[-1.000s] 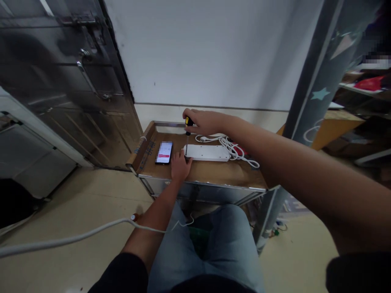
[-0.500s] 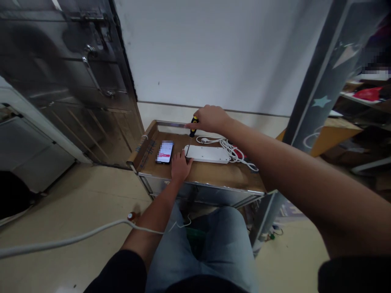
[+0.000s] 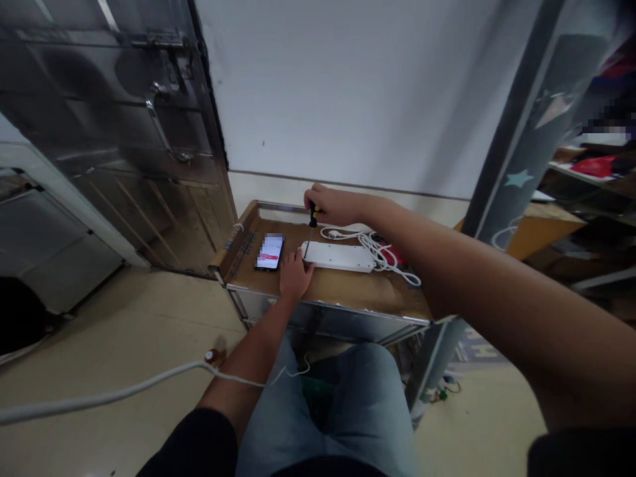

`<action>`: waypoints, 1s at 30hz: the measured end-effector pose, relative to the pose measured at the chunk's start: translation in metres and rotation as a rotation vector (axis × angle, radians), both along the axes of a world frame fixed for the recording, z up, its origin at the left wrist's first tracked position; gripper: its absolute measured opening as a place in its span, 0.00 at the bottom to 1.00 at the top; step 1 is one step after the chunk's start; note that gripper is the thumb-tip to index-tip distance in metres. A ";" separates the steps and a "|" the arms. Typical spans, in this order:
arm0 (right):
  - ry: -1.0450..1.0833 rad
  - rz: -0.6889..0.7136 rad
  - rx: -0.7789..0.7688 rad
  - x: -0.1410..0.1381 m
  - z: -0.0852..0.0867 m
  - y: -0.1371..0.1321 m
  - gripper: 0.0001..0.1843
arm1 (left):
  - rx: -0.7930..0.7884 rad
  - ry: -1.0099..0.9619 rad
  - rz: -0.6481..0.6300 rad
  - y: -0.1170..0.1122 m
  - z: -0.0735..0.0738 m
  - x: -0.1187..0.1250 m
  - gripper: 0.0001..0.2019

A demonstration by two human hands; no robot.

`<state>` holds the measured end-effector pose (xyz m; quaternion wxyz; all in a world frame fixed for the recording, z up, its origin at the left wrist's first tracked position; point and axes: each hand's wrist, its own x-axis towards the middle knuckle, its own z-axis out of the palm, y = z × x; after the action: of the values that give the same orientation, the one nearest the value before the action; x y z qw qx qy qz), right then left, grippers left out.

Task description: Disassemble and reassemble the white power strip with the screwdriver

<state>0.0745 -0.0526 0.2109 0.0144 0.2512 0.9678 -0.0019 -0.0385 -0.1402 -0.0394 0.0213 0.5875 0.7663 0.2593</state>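
Observation:
A white power strip [image 3: 340, 256] lies on a small wooden table [image 3: 348, 288], its white cable [image 3: 382, 252] coiled at the right end. My right hand [image 3: 335, 205] is closed round the black and yellow handle of a screwdriver [image 3: 311, 228], held upright with its tip on the strip's left end. My left hand [image 3: 295, 277] rests on the table against that same end, fingers touching the strip.
A phone [image 3: 269, 252] with a lit screen lies left of the strip. A metal door [image 3: 114, 132] stands at the left, a grey pillar [image 3: 517, 146] at the right. A white cable [image 3: 124, 391] crosses my left forearm above the tiled floor.
My right hand has dropped a little with the screwdriver after rising half a second ago. The view has shifted slightly. My left hand stays at the strip's end.

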 end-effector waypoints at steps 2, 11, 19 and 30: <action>0.009 -0.010 -0.007 0.000 0.002 0.006 0.17 | -0.001 -0.002 0.000 0.001 -0.002 -0.001 0.33; 0.105 -0.229 0.088 -0.003 -0.012 0.003 0.26 | 0.004 0.021 -0.005 0.002 -0.002 -0.002 0.34; 0.044 -0.124 -0.019 0.004 -0.002 0.007 0.21 | 0.014 0.036 -0.003 0.001 0.000 -0.003 0.33; 0.097 -0.248 0.113 -0.004 -0.007 -0.005 0.33 | 0.005 0.043 -0.001 0.002 0.000 -0.003 0.33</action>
<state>0.0703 -0.0576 0.2043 -0.0467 0.3689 0.9275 0.0387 -0.0416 -0.1383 -0.0397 0.0038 0.5935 0.7655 0.2485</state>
